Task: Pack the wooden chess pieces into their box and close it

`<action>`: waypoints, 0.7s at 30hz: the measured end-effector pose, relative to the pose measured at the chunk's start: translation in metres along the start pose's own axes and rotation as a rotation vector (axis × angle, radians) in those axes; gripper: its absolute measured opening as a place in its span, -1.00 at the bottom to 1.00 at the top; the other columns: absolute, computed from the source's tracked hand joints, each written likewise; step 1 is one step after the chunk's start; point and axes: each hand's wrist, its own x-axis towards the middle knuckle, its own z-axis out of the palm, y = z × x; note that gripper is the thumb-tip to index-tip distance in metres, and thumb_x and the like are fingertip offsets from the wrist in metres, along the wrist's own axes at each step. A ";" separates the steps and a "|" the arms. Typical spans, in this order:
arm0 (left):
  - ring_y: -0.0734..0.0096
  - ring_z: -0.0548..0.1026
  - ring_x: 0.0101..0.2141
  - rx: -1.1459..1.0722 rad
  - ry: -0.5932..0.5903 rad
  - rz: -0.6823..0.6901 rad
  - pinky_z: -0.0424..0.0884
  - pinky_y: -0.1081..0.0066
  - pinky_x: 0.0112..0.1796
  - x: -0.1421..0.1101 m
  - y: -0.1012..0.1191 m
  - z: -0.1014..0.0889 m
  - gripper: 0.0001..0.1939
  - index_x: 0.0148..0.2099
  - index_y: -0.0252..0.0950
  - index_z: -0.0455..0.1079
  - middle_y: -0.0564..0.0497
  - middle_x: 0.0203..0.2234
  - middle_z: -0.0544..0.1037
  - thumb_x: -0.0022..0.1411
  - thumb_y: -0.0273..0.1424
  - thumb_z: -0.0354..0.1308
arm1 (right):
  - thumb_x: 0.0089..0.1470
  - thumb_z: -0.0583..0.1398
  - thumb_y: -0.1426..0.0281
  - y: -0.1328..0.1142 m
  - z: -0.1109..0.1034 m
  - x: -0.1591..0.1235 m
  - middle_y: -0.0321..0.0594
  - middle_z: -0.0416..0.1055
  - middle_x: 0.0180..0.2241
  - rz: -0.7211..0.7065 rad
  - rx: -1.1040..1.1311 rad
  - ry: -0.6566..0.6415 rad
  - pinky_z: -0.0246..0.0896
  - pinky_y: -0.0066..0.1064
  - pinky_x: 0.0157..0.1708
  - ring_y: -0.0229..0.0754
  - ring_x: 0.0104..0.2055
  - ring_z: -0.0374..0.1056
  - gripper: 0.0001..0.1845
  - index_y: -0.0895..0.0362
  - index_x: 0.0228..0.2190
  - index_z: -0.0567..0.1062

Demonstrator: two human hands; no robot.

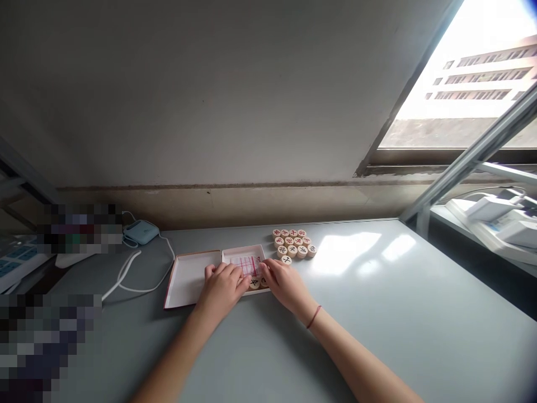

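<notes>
A shallow box [243,250] lies open on the desk, its white-lined lid [191,274] folded out to the left. Inside are a sheet with a pink grid [244,263] and xiangqi pieces with black characters, one of them a piece [254,283] at the front. My left hand [224,282] rests over the middle edge of the box, fingers laid across it and thumb out toward the pieces. Over the right wall is my right hand [283,280], its fingers bunched at the box; what they hold, if anything, is hidden. Beyond it stand xiangqi pieces [293,242] in rows.
The grey desk [356,313] meets a wall at the back. At left are a light-blue device [141,232] and a white cable [121,274]. Metal frame bars [444,179] and white power adapters [495,212] stand at right, by a window.
</notes>
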 end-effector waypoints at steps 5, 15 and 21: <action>0.33 0.41 -0.32 -0.057 0.064 -0.004 0.05 0.23 -0.16 0.000 -0.003 -0.002 -0.65 -0.41 -0.28 0.33 0.03 -0.43 0.55 0.35 -0.20 -0.07 | 0.24 -0.06 0.34 -0.008 -0.010 -0.006 -0.19 0.43 -0.38 -0.094 0.113 0.108 0.10 -0.49 -0.46 -0.28 -0.47 0.30 -0.72 0.11 -0.26 0.42; 0.38 0.46 -0.35 -0.884 0.108 -0.100 0.35 0.44 -0.30 -0.003 0.017 -0.012 -0.64 -0.27 -0.26 0.32 0.03 -0.41 0.49 0.31 -0.09 -0.09 | 0.14 0.12 0.31 -0.025 -0.009 -0.016 -0.25 0.46 -0.39 -0.265 0.192 0.051 0.12 -0.50 -0.50 -0.30 -0.48 0.33 -0.80 0.11 -0.19 0.38; 0.52 0.39 -0.48 -1.222 0.231 -0.354 0.41 0.46 -0.35 0.001 0.015 0.001 -0.61 -0.29 -0.28 0.32 0.08 -0.46 0.41 0.20 -0.02 0.06 | 0.10 0.13 0.32 -0.011 -0.032 -0.008 -0.11 0.45 -0.27 -0.206 0.286 0.234 0.28 -0.46 -0.46 -0.29 -0.44 0.33 -0.73 0.14 -0.17 0.46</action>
